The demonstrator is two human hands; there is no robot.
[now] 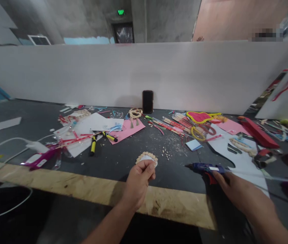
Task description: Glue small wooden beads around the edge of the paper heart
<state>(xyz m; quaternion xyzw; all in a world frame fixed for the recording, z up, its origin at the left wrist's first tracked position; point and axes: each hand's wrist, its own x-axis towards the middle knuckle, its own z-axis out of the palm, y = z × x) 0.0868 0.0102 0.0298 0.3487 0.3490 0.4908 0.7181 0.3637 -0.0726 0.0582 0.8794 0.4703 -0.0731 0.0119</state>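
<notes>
Pinching the near edge of a white disc (147,158) with a beige beaded rim: left hand (140,184), thumb on top, other fingers curled in. Disc sits in front of the person, over the near part of the dark worktop (174,179); can't tell if it touches the surface. Right hand (238,191) grasps the rear of a blue glue gun (206,167), thumb along the body, lower fingers hidden. Nozzle points left, toward the disc, well apart from it; red trigger (211,178) below.

Loose pale beads (166,154) lie scattered between disc and gun, nearer the disc. Blue-and-white card (194,145) just beyond the gun. Left side: yellow-black pliers (93,145) by white paper, purple tool (41,159) near the wooden front edge (93,183). Further back: beaded ring (135,113) by pink paper (131,133), dark phone (148,101) upright against the white partition (98,74), red piece with yellow edging (200,117) to its right.
</notes>
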